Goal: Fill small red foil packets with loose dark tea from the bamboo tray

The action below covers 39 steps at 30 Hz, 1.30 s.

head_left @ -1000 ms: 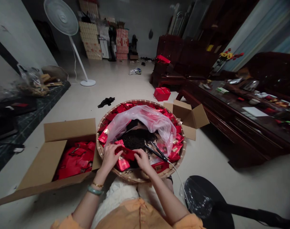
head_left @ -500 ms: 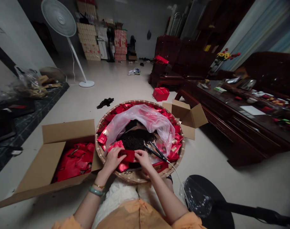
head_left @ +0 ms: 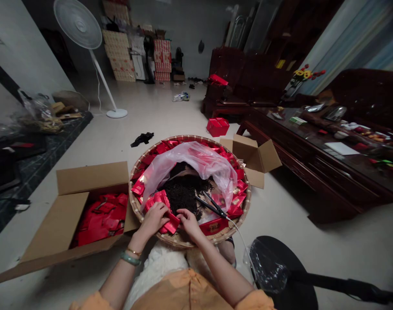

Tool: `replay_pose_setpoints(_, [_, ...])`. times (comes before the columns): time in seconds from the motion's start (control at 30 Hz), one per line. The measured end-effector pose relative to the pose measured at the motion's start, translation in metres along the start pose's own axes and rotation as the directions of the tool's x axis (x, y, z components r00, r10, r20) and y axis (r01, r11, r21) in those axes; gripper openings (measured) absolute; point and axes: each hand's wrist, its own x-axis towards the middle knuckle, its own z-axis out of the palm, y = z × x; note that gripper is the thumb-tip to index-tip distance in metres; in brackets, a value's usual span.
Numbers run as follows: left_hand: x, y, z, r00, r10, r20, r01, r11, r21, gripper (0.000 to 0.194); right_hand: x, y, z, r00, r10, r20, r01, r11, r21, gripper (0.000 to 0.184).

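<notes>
**Both hands low over red foil packets in the bamboo tray**

Our forearms [head_left: 119, 275] reach forward from orange sleeves [head_left: 186, 292] and angle in toward each other, wrists bent down. Our left hand [head_left: 154, 219], wearing a green bangle [head_left: 130, 258] and a gold bracelet [head_left: 134, 252], curls over a bunch of red foil packets [head_left: 165, 213], its fingers [head_left: 159, 213] close together and pressing on them. Our right hand [head_left: 188, 223] sits just beside that bunch, its fingers [head_left: 183, 214] curved downward; we cannot tell whether they pinch anything.

The packets lie inside a round bamboo tray [head_left: 180, 241] on our lap, at the near edge of a heap of loose dark tea [head_left: 183, 193]. A black pincer-like tool [head_left: 211, 206] with a white cord lies to the right, and a clear plastic bag [head_left: 190, 168] billows beyond the tea. More red packets ring the tray.

At lower left, an open carton [head_left: 93, 178] holds further red packets. A smaller carton [head_left: 254, 157] stands against the tray's far right. Farther off, a dark wooden table [head_left: 312, 142] runs along the right, and a standing fan [head_left: 76, 26] and stacked boxes [head_left: 119, 51] stand at upper left.
</notes>
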Motion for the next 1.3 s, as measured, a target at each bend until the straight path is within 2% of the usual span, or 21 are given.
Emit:
replay_pose_setpoints(0.23, [-0.002, 0.000, -0.008, 1.000, -0.006, -0.014, 0.006, 1.000, -0.024, 0.006, 0.000, 0.003, 0.002, 0.999, 0.048, 0.007, -0.048, 0.993, 0.109, 0.020])
replay_pose_setpoints(0.33, [-0.001, -0.002, -0.019, 0.993, -0.073, -0.090, 0.068, 0.996, -0.056, 0.004, 0.000, 0.005, 0.003, 0.998, 0.043, 0.054, -0.048, 0.994, 0.100, 0.024])
replay_pose_setpoints(0.4, [0.001, -0.003, -0.027, 0.984, -0.100, -0.146, 0.085, 0.991, -0.106, 0.004, -0.001, 0.003, 0.004, 0.996, 0.006, 0.094, -0.008, 1.000, 0.024, 0.028])
replay_pose_setpoints(0.47, [0.004, -0.001, -0.035, 0.979, -0.103, -0.174, 0.074, 0.984, -0.164, 0.005, -0.005, -0.002, 0.004, 0.993, -0.110, 0.045, 0.112, 0.991, -0.066, 0.034])
replay_pose_setpoints(0.5, [0.005, 0.001, -0.038, 0.976, -0.109, -0.187, 0.073, 0.979, -0.190, 0.007, -0.007, -0.006, 0.003, 0.977, -0.213, -0.017, 0.209, 0.971, -0.116, 0.037])
replay_pose_setpoints(0.53, [0.007, 0.004, -0.039, 0.972, -0.122, -0.202, 0.077, 0.974, -0.214, 0.008, -0.010, -0.012, 0.002, 0.938, -0.336, -0.080, 0.319, 0.931, -0.175, 0.039])
replay_pose_setpoints(0.57, [0.009, 0.007, -0.040, 0.966, -0.137, -0.219, 0.082, 0.967, -0.242, 0.009, -0.013, -0.017, 0.000, 0.877, -0.465, -0.123, 0.428, 0.871, -0.243, 0.041])
replay_pose_setpoints(0.63, [0.012, 0.017, -0.039, 0.952, -0.171, -0.254, 0.087, 0.947, -0.311, 0.010, -0.018, -0.029, -0.003, 0.753, -0.651, -0.096, 0.580, 0.726, -0.370, 0.043])
replay_pose_setpoints(0.7, [0.015, 0.027, -0.034, 0.936, -0.207, -0.284, 0.086, 0.919, -0.385, 0.010, -0.021, -0.036, -0.006, 0.687, -0.726, -0.027, 0.638, 0.621, -0.455, 0.044])
replay_pose_setpoints(0.83, [0.018, 0.044, -0.021, 0.902, -0.285, -0.325, 0.109, 0.877, -0.468, 0.015, -0.022, -0.037, -0.009, 0.606, -0.795, 0.000, 0.653, 0.498, -0.570, 0.044])
replay_pose_setpoints(0.93, [0.018, 0.050, -0.014, 0.881, -0.340, -0.329, 0.132, 0.844, -0.519, 0.018, -0.022, -0.034, -0.009, 0.566, -0.824, 0.018, 0.669, 0.447, -0.594, 0.041])
replay_pose_setpoints(1.07, [0.017, 0.055, -0.013, 0.871, -0.342, -0.351, 0.125, 0.847, -0.516, 0.015, -0.022, -0.038, -0.011, 0.576, -0.816, -0.051, 0.627, 0.481, -0.613, 0.044])
replay_pose_setpoints(1.13, [0.016, 0.056, -0.011, 0.878, -0.332, -0.345, 0.107, 0.839, -0.534, 0.013, -0.021, -0.042, -0.013, 0.577, -0.816, -0.038, 0.621, 0.469, -0.629, 0.041])
replay_pose_setpoints(1.2, [0.016, 0.055, -0.007, 0.878, -0.357, -0.319, 0.109, 0.797, -0.594, 0.013, -0.021, -0.045, -0.015, 0.559, -0.829, -0.017, 0.635, 0.442, -0.633, 0.037])
replay_pose_setpoints(1.3, [0.017, 0.054, 0.000, 0.862, -0.453, -0.228, 0.158, 0.667, -0.728, 0.017, -0.021, -0.045, -0.018, 0.495, -0.868, 0.021, 0.668, 0.365, -0.649, 0.037])
